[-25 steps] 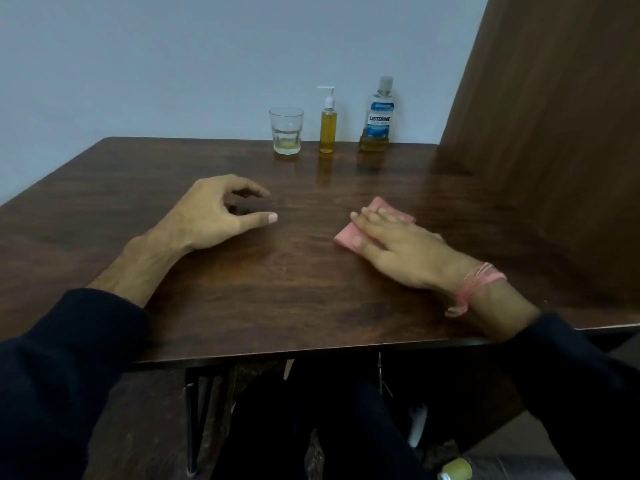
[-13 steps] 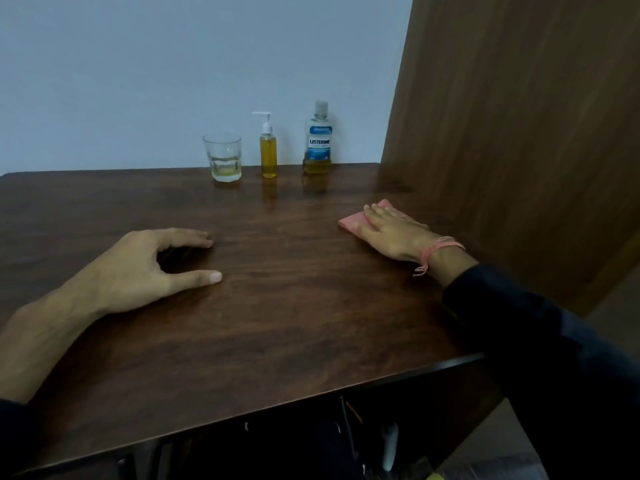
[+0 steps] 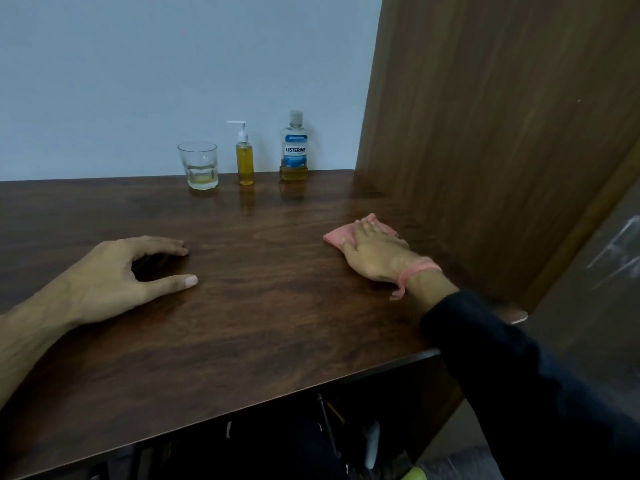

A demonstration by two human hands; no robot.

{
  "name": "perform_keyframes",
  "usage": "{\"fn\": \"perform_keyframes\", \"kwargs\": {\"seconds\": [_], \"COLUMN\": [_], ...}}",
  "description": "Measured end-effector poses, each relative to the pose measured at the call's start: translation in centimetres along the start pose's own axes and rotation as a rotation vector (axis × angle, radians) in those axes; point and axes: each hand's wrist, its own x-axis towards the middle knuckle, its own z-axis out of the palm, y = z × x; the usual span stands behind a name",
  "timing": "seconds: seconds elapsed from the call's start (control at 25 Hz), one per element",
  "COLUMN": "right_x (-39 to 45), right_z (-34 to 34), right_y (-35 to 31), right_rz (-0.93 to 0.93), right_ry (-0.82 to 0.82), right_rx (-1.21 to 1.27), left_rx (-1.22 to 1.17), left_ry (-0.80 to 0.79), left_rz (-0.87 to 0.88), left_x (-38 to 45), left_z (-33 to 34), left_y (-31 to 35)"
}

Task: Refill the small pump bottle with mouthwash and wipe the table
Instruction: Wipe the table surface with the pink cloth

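My right hand lay flat, pressing the pink cloth on the worktop; the left hand rested relaxed, holding nothing. Ahead of them stood the pump bottle and mouthwash bottle — a long forward swipe could have toppled either, I judged.

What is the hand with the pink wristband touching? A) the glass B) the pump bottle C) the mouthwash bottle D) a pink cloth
D: the right hand lies flat on the pink cloth on the table, far from the things by the wall.
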Motion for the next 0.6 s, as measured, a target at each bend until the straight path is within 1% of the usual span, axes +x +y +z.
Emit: {"fn": "perform_keyframes", "kwargs": {"seconds": [0.16,0.28,0.4,0.6], "right_x": [-6.8,-8.7,-6.2,2.8], "right_z": [2.6,3.0,1.5,-0.1], "right_y": [0.5,0.9,1.0,0.4], "right_rz": [0.006,0.036,0.013,0.028], "right_ry": [0.036,0.023,-0.027,-0.044], "right_rx": [-0.066,-0.087,-0.069,-0.043], "left_rx": [0.000,0.002,-0.004,0.027], "left_ry": [-0.022,-0.017,0.015,0.027], "left_rz": [-0.019,-0.007,-0.004,0.008], "left_x": [0.2,0.3,0.2,-0.2], "left_z": [-0.1,0.2,0.3,0.3], "left_y": [-0.4,-0.6,-0.5,0.2]}}
